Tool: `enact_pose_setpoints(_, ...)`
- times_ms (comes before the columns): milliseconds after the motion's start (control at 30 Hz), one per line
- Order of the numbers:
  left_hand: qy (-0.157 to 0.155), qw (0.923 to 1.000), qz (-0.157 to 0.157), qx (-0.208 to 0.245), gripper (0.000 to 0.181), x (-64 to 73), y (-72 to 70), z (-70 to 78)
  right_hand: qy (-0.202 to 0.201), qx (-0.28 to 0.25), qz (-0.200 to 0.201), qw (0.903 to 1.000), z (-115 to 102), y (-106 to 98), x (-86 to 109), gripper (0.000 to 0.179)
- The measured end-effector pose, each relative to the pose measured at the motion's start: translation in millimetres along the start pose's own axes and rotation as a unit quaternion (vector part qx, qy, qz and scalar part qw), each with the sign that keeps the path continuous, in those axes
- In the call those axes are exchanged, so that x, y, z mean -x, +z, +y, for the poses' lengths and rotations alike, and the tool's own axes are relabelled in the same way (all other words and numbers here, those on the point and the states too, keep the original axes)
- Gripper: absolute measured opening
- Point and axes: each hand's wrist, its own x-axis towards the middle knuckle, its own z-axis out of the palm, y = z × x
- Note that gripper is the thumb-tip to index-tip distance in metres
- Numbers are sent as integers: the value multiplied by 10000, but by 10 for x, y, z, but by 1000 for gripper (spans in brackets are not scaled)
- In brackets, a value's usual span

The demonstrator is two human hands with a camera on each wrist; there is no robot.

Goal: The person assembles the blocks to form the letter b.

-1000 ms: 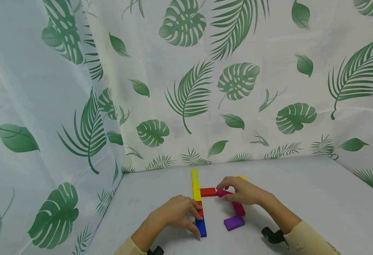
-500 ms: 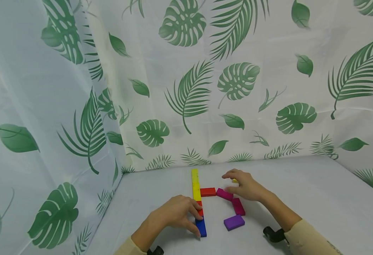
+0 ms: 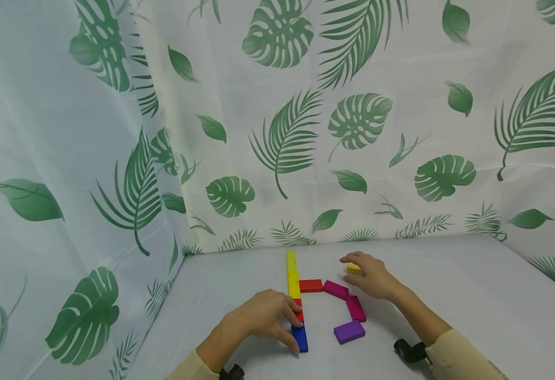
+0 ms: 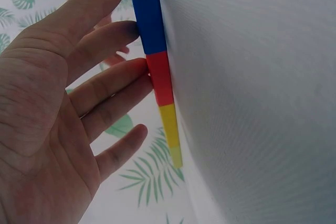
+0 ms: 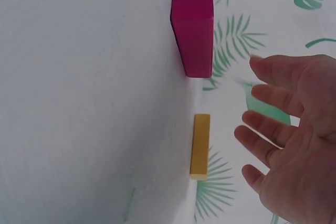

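Observation:
My left hand (image 3: 269, 317) rests its fingertips on the blue block (image 3: 299, 338) and the red block (image 3: 298, 311) beside it, with its fingers fairly straight. Beyond these, yellow blocks (image 3: 293, 274) carry the line on. In the left wrist view the thumb and index finger touch the blue block (image 4: 149, 14). My right hand (image 3: 371, 277), fingers loosely bent and holding nothing, hovers by a separate yellow block (image 3: 354, 268) that it partly covers in the head view. The right wrist view shows that yellow block (image 5: 200, 145) apart from the fingers.
From the line's right side, another red block (image 3: 311, 286) leads to a magenta block (image 3: 336, 289), then a second magenta block (image 3: 355, 308) and a purple block (image 3: 349, 332). A white tabletop (image 3: 230, 279) lies beneath; a leaf-print curtain (image 3: 306, 158) hangs behind.
My right hand has let go of the first magenta block and moved away and to the right, toward the separate yellow block. The left hand has stayed on the line of blocks.

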Motion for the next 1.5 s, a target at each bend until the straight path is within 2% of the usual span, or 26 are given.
enact_pose_setpoints(367, -6, 10000, -14, 29, 42, -13, 4, -2, 464, -222, 145, 9986, 36, -29, 17, 44)
enact_pose_setpoints(533, 5, 10000, -2, -7, 42, -16, 10, 1, 535, -213, 210, 9981, 106, -23, 6, 45)
enact_pose_setpoints(967, -117, 9999, -58, 8, 40, -15, -4, 8, 605, -411, -379, 9966, 375, 50, -4, 66)
enact_pose_setpoints(1133, -101, 9999, -54, -23, 40, -11, -8, 10, 852, -476, -569, 9936, 384, 62, 16, 68)
enact_pose_setpoints(1300, -88, 9999, -40, -40, 40, -6, -9, 12, 954, -382, -534, 9933, 374, 61, 34, 65)
enact_pose_setpoints(1500, -151, 9999, -73, 10, 40, -1, -21, 28, 801, -249, -305, 9960, 420, 64, 32, 47)
